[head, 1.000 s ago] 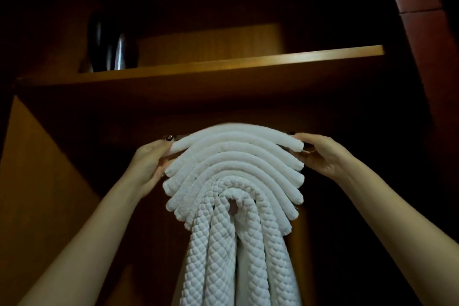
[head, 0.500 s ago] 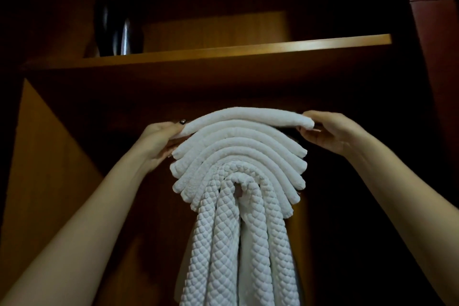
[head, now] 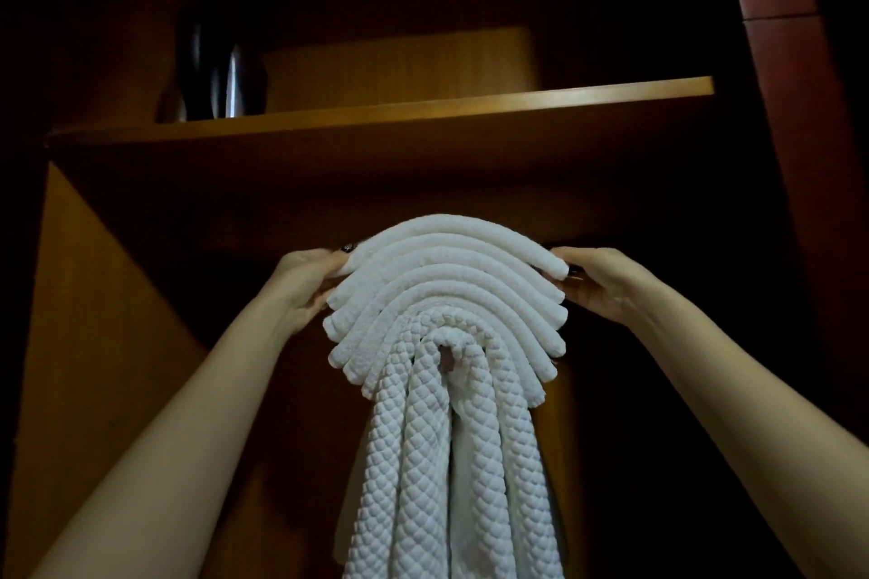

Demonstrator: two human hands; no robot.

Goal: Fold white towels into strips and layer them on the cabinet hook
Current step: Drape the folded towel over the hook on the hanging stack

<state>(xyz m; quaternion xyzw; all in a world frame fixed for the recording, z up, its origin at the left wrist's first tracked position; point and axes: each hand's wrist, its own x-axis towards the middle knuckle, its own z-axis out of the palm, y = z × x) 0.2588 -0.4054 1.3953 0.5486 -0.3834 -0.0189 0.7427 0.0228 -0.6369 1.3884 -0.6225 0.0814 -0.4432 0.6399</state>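
Two end grips: likely soft, light white folded towel strip (head: 451,226) pinched in curled fingers of left hand (head: 305,280), right hand (head: 599,284).

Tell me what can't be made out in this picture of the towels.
Head view, the only one:
- The cabinet hook: buried under the towel strips.
- Fingertips of the left hand and right hand: tucked behind the top strip they hold.
- The dark object on the shelf: too dim to identify.
- The hanging towel ends: cut off by the bottom edge.
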